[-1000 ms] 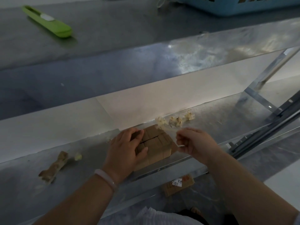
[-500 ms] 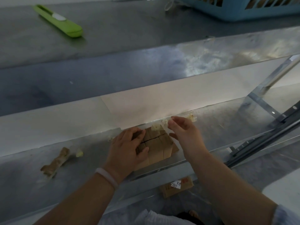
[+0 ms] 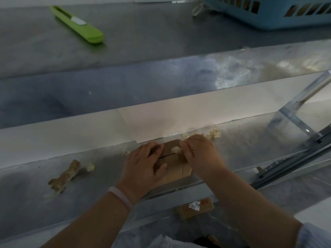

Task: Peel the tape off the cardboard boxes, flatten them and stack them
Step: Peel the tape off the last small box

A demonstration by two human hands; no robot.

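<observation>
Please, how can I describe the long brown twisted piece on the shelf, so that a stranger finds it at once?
Find the lower metal shelf, where the left hand holds a small cardboard box. Left of that hand lies a crumpled strip. It is long and brown; the scrap beside it is small and pale.

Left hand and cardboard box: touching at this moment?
Touching. The head view shows the left hand gripping the cardboard box, fingers curled over its top, thumb against its side, while the right hand pinches tape on it.
</observation>
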